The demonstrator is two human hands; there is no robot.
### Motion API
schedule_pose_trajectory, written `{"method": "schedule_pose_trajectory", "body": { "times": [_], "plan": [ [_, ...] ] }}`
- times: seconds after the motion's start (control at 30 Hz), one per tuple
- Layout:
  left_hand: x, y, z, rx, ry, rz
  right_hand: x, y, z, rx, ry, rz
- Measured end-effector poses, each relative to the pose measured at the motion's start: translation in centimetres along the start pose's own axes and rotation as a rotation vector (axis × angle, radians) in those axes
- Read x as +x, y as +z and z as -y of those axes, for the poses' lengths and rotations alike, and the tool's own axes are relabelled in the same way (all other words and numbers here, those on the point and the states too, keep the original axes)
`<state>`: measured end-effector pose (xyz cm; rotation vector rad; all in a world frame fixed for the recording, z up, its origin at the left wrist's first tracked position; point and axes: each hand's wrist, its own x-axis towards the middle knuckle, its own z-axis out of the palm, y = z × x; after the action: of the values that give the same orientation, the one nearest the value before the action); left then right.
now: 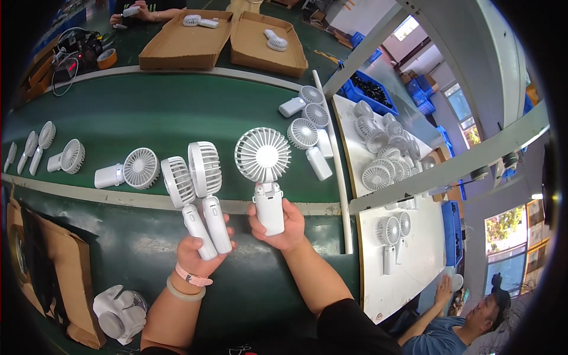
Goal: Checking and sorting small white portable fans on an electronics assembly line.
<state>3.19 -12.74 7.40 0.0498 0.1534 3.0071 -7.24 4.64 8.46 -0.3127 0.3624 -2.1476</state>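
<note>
Two white handheld fans stand side by side in my left hand, its fingers wrapped round both handles. The nearer-left fan leans against the other fan, and both tilt a little to the left. My right hand grips the handle of a third white handheld fan, held upright with its round grille toward me. Both hands are over the near edge of the green belt. On the belt to the left lies another fan, and further left is one more.
Several fans cluster at the belt's right end by a white rail. Many more fans crowd a white table. Cardboard trays stand beyond the belt. A co-worker sits at right; another person's hands hold a fan.
</note>
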Motion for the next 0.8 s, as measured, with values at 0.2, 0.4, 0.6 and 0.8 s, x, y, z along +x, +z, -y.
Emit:
{"method": "schedule_pose_trajectory", "body": {
  "times": [0.2,0.4,0.6,0.8],
  "plan": [
    [-0.1,0.2,0.0,0.029,-0.007,-0.01,0.3,-0.3,0.1,-0.078,-0.031,-0.025],
    [-0.3,-0.8,0.5,-0.013,-0.008,-0.01,-0.1,0.4,-1.0,-0.367,-0.174,-0.427],
    [-0.3,-0.3,0.5,0.077,0.001,-0.072,0.3,0.8,-1.1,-0.623,-0.192,-0.478],
    [-0.3,-0.4,0.5,0.144,-0.006,-0.053,0.7,0.4,-0.9,-0.597,-0.18,-0.495]
  ]
}}
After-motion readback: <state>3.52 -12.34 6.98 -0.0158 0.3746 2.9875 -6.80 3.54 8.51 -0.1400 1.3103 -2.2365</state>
